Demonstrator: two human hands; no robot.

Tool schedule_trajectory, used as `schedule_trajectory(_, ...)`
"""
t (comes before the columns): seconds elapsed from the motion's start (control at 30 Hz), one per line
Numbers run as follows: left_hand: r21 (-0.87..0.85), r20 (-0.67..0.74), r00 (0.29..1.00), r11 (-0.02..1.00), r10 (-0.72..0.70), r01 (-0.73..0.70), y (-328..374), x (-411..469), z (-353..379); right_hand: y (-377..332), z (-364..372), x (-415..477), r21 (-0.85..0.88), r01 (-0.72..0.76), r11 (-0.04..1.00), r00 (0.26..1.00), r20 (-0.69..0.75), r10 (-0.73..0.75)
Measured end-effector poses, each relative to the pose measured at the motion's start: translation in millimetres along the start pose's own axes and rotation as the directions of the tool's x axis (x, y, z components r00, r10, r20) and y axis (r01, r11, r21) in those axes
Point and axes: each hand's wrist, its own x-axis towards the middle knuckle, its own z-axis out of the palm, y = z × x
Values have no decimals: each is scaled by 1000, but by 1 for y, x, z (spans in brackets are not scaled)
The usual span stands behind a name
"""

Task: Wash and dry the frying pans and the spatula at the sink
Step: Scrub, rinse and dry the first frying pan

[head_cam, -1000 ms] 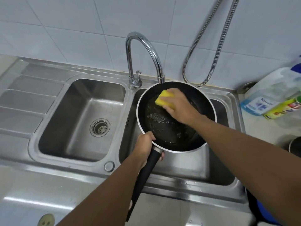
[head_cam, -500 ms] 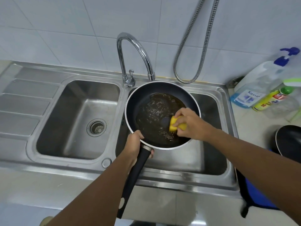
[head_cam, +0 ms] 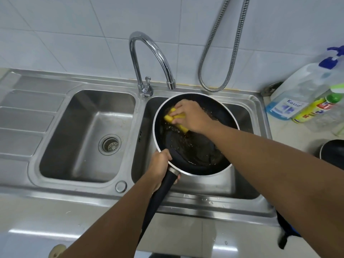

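Head view, and we're over a steel double sink (head_cam: 55,190) set in the bench. The left hand (head_cam: 160,167) is wrapped tight round the black handle (head_cam: 158,200) right where it meets the frying pan (head_cam: 195,151), holding the pan tilted over the right basin, just in front of the tap (head_cam: 149,49) spout. The right hand (head_cam: 191,114) is down inside the pan at its far side, fingers curled over a yellow sponge (head_cam: 169,118) and pressing it on the dark, wet, greasy surface. The left basin holds only its drain strainer (head_cam: 109,144).

A metal hose (head_cam: 232,43) loops down the white tiled wall behind the sink. At the bench's right edge leans a clear pump bottle (head_cam: 297,90) with a blue pump, its label reading "Kassa". Against it lies a yellow bottle (head_cam: 312,110) with a green cap; its print is too blurred to read. Nearer along that right edge, the rim of a second black pan (head_cam: 333,151) peeks in, well apart from the first.
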Motion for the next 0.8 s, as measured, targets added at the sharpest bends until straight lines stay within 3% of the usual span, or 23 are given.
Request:
schedule_trajectory(0.17, 8, 11, 1000, 1000, 4, -4, 3, 2, 1, -5, 21, -11, -48, 147, 988, 986, 81, -143)
schedule_trajectory(0.37, 45, 11, 1000, 999, -15, 14, 10, 3, 0, 0, 17, 9, 48, -74, 996, 971, -223, 83)
schedule_trajectory(0.53, 2, -7, 999, 999, -43, 43, 12, 12, -6, -3, 39, -14, 91, 124, 988, 992, -14, -123)
schedule_trajectory(0.67, -55, -17, 1000, 998, -23, 22, 18, 14, -9, 12, 38, -52, 175, 106, 979, 991, 67, -119)
schedule_trajectory(0.8, -47, -55, 998, 999, -24, 22, 21, 18, -15, 42, 14, -84, 99, 49, 994, 985, 160, -64)
